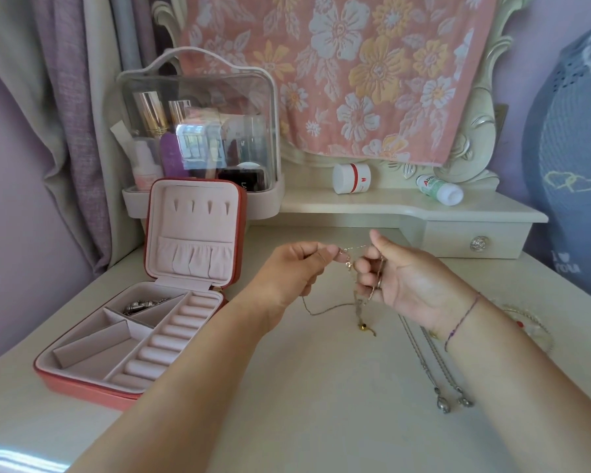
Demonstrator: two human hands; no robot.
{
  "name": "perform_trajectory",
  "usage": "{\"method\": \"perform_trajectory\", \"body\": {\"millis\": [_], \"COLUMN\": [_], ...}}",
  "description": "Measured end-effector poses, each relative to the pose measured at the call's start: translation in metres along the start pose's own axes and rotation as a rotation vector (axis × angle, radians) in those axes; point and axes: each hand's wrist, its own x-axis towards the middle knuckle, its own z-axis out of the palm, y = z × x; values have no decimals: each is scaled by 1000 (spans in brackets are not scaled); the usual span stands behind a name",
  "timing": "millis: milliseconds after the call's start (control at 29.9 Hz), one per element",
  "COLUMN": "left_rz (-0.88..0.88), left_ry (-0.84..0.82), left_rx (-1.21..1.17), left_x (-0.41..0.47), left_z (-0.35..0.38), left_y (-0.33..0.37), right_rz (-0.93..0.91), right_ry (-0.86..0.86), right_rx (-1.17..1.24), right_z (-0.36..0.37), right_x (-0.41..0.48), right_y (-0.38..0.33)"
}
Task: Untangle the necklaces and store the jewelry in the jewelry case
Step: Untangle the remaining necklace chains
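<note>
The tangled necklaces (358, 303) hang between both hands above the counter (287, 404), their lower ends and a small gold bead trailing onto its surface. The left hand (297, 268) pinches a fine chain near its clasp between thumb and fingers (325, 250), drawn out level. The right hand (403, 278) has its fingers (365, 268) curled round the rest of the bundle, thumb raised. The step in hand looks like teasing one strand free. It will likely go best with a gentle pull, since a hard tug would tighten the knot. The right hand's grip could loosen so the loops slacken, and the clasp end could then be fed back through them rather than dragged. Lowering the knot onto the counter may help spread the strands apart. The jewelry case (89, 387) stands open well to the left, lid upright, with a silver piece (140, 306) already in a back compartment. Two more chains (437, 370) with pendants lie on the counter under the right wrist, and a bracelet (533, 322) sits further right, all still to be stored.
</note>
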Motion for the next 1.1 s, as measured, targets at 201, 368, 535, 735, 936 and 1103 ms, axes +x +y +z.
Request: {"method": "perform_trajectory", "body": {"millis": [201, 368, 535, 735, 936, 1103], "left_rz": [11, 29, 54, 102, 86, 74], "left_ry": [9, 21, 27, 38, 11, 11], "left_rx": [-72, -86, -156, -269, -379, -370], "left_x": [-1, -2, -1, 1, 1, 1], "left_z": [0, -1, -2, -1, -3, -5], "left_y": [4, 5, 6, 8, 6, 7], "right_rz": [-135, -249, -354, -383, -435, -554], "right_ry": [71, 58, 135, 188, 216, 251], "right_rx": [-212, -311, -552, -596, -611, -800], "right_z": [-3, -4, -3, -3, -3, 1], "right_x": [1, 1, 2, 3, 3, 0], "right_y": [2, 2, 5, 8, 6, 4]}}
